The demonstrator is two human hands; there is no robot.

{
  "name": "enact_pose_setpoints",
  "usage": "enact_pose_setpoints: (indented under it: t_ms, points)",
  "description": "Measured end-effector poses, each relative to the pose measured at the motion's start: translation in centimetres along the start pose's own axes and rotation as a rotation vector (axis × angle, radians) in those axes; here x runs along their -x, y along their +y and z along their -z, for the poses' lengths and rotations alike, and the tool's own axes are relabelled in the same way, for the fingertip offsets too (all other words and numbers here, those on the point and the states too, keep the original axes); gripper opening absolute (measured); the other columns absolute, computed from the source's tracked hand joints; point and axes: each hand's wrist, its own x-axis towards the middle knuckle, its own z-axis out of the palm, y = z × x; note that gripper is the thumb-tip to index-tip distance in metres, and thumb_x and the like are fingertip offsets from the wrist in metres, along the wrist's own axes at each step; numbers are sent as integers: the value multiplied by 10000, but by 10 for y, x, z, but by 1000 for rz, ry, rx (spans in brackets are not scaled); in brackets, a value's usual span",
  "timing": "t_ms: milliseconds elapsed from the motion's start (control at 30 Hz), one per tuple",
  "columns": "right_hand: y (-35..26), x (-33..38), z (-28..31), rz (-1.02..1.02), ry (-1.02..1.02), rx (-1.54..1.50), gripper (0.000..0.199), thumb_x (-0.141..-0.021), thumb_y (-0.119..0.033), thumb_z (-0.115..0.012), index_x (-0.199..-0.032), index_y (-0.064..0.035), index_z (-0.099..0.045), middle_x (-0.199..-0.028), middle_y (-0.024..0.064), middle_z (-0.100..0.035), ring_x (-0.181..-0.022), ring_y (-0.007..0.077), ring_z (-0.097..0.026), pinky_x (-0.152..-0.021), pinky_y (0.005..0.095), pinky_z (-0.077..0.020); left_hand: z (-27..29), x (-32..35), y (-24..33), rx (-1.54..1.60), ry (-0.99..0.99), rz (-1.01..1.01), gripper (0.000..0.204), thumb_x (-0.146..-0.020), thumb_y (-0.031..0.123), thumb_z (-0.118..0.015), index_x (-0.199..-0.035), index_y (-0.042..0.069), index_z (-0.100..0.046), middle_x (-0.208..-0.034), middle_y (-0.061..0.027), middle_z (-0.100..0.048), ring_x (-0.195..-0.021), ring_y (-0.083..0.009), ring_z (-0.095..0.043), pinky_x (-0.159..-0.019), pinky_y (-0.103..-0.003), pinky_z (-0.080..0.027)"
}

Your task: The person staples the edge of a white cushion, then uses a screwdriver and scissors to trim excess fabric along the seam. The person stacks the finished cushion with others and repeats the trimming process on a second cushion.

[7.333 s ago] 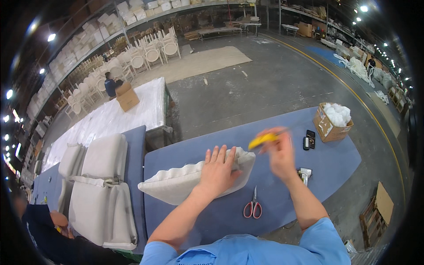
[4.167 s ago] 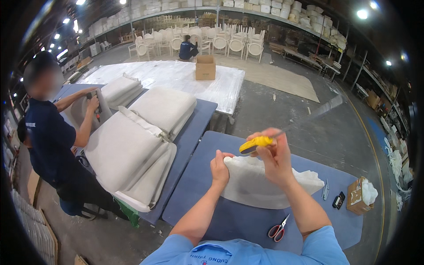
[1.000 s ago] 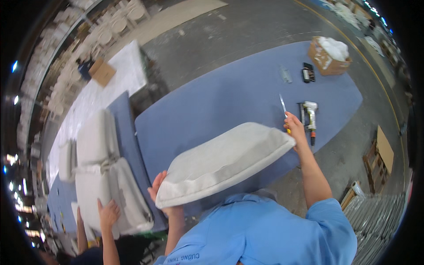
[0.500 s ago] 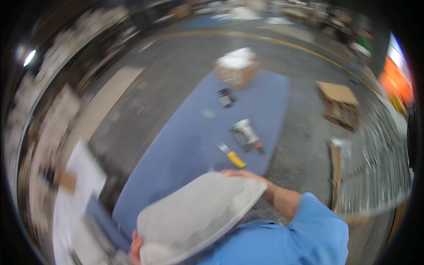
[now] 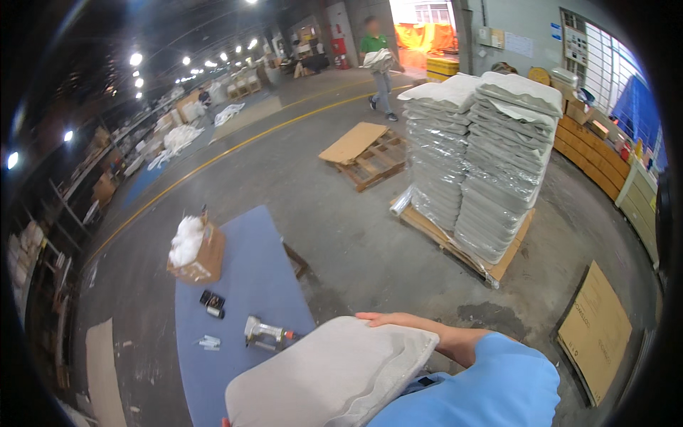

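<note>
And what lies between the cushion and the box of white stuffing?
Head view: the gun-shaped tool nearer the cushion, the black case nearer the box.

Upholstery workshop, staple gun [image 5: 265,334] on table [image 5: 260,249], wrapped cushion stacks [image 5: 494,167]

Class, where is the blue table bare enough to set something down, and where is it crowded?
The blue table is bare between the cardboard box, power tool and right edge, and between the pale strips and cushion. It is crowded from the box past the black case to the strips.

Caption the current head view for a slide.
Right hand holding a pale cushion, with a blue table and plastic-wrapped stacks beyond.
</note>
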Motion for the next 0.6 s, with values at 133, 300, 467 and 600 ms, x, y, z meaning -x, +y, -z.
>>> enact_pose_setpoints:
  t_ms: [133,300,467,600]
  points:
    - [-17,38,79,34,100,0,763,-1006,-246,-656,-1662,-75,-306,-1660,130,-397,-1526,241,-380,-1267,393,-280,-96,-9,-20,8,-103,145,344,-957,241,-543,-1034,-52,-705,-1079,-244,-741,-1085,-396,-710,-1028,-538,-548]
    - [-68,62,146,19,179,-31,773,-1003,-252,-660,-1664,-74,-301,-1668,133,-384,-1528,241,-374,-1265,397,-283,-188,-13,-89,265,-40,553,360,-970,255,-539,-1064,-38,-725,-1101,-246,-734,-1034,-382,-708,-939,-524,-584]
    - [-195,49,186,196,220,44,782,-1000,-258,-664,-1666,-74,-296,-1675,135,-372,-1531,240,-367,-1263,401,-286,-298,-48,-133,226,-313,147,428,-1024,301,-504,-1149,-51,-714,-1261,-256,-688,-1136,-353,-674,-1007,-521,-554]
    - [-326,30,150,522,236,256,848,-992,-262,-686,-1673,-44,-231,-1704,140,-313,-1561,271,-325,-1284,420,-243,-386,-93,-93,176,-137,199,674,-1072,452,-472,-1489,-77,-507,-1482,-275,-548,-1247,-380,-619,-1075,-473,-515]
